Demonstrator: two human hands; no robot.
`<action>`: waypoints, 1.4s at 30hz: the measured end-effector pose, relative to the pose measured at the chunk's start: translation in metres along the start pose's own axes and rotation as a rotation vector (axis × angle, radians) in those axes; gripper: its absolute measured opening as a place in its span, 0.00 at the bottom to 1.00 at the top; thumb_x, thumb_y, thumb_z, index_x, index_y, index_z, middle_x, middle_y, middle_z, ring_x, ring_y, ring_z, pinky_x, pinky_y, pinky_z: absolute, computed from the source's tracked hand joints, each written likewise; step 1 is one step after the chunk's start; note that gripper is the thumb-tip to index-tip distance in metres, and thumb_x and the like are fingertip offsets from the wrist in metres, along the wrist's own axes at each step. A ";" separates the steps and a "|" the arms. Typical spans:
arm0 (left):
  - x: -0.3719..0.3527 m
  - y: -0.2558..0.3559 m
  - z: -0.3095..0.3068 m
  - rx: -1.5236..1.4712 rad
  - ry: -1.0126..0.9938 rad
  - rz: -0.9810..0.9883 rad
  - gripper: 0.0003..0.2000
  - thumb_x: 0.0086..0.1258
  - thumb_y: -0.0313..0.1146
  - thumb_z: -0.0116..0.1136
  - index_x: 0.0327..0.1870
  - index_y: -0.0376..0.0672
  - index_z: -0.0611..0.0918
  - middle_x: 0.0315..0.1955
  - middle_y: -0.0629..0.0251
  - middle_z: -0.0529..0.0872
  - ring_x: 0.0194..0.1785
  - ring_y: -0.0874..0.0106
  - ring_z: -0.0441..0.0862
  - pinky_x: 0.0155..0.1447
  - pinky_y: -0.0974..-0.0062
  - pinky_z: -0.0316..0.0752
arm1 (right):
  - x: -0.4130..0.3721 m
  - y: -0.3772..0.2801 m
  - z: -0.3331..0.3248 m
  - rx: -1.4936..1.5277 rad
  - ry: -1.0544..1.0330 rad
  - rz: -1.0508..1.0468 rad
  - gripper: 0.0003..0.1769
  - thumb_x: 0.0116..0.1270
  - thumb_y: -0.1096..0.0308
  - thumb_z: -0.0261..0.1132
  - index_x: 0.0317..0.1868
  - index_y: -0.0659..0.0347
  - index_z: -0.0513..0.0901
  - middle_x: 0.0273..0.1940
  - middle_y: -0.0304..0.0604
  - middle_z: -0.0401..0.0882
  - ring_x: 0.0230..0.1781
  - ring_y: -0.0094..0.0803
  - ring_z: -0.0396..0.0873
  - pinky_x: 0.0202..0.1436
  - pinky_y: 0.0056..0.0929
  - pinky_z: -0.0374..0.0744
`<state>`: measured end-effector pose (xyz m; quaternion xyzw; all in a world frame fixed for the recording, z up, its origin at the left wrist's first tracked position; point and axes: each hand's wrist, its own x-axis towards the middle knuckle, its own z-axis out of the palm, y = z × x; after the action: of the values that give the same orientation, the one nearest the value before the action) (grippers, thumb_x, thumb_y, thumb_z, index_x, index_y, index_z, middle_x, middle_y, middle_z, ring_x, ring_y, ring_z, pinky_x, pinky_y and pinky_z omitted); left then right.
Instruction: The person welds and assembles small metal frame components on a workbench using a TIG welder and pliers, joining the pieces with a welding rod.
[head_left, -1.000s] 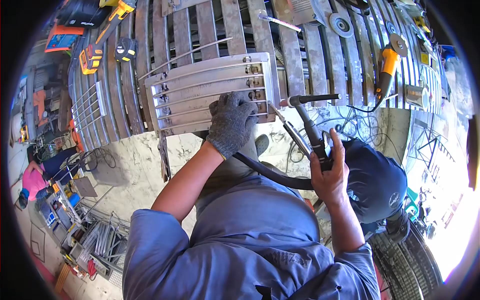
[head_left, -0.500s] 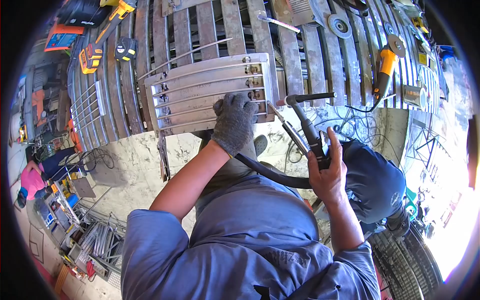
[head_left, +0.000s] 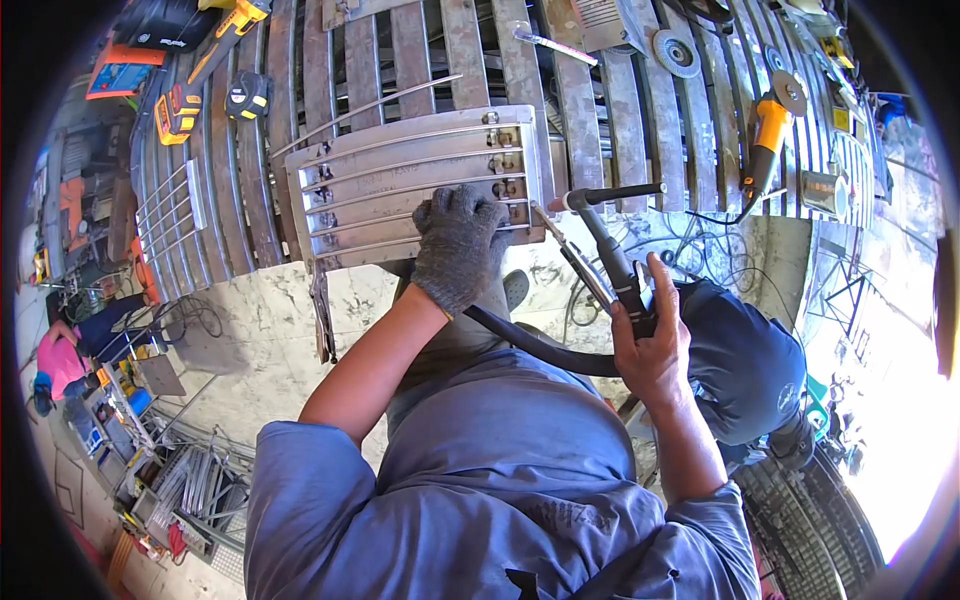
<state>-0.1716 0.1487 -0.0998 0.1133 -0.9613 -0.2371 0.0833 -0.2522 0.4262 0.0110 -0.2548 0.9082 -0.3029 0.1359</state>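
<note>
A metal grille of thin parallel rods over a flat plate lies at the near edge of the slatted bench. My left hand, in a grey knit glove, rests on its lower rods with the fingers curled over them. My bare right hand grips a black welding torch, whose head points left toward the grille's right end. Alongside the torch runs a slim silver tool, its tip close to the grille's lower right corner. From the torch handle a thick black cable passes across my body.
The slatted metal bench carries an angle grinder, a grinding disc, a tape measure, a yellow cordless tool and a smaller rod grille. A person in dark clothing crouches at right; another in pink is far left.
My left hand has shifted slightly left over the rods. The torch stays in my right hand, almost unmoved, and the whole view has drifted a little.
</note>
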 end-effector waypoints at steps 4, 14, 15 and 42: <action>-0.005 -0.002 -0.010 0.055 -0.015 -0.049 0.18 0.66 0.47 0.78 0.52 0.51 0.90 0.55 0.59 0.82 0.61 0.49 0.77 0.65 0.42 0.67 | 0.008 -0.006 -0.003 -0.019 -0.056 -0.047 0.40 0.77 0.70 0.74 0.87 0.56 0.71 0.59 0.63 0.91 0.48 0.56 0.96 0.51 0.49 0.93; -0.021 -0.010 -0.009 -0.010 -0.010 -0.092 0.21 0.67 0.49 0.78 0.55 0.49 0.89 0.54 0.57 0.81 0.59 0.48 0.78 0.63 0.42 0.69 | 0.026 -0.025 0.015 -0.171 -0.194 -0.190 0.41 0.77 0.71 0.73 0.88 0.49 0.73 0.38 0.49 0.84 0.30 0.52 0.88 0.34 0.52 0.88; -0.022 -0.012 -0.008 -0.020 -0.003 -0.095 0.21 0.67 0.49 0.78 0.55 0.49 0.89 0.54 0.57 0.81 0.59 0.49 0.78 0.63 0.42 0.69 | 0.027 -0.026 0.016 -0.178 -0.189 -0.205 0.41 0.77 0.71 0.73 0.88 0.48 0.72 0.37 0.49 0.82 0.29 0.51 0.87 0.33 0.52 0.88; -0.020 -0.018 -0.008 -0.071 0.163 -0.073 0.16 0.72 0.46 0.74 0.55 0.52 0.91 0.52 0.59 0.84 0.58 0.50 0.80 0.62 0.45 0.71 | 0.019 -0.029 0.021 -0.219 -0.102 -0.264 0.42 0.75 0.71 0.74 0.88 0.48 0.73 0.37 0.48 0.81 0.27 0.49 0.86 0.29 0.49 0.87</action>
<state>-0.1476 0.1346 -0.1038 0.1643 -0.9374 -0.2641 0.1565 -0.2483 0.3861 0.0112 -0.4000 0.8864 -0.2042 0.1122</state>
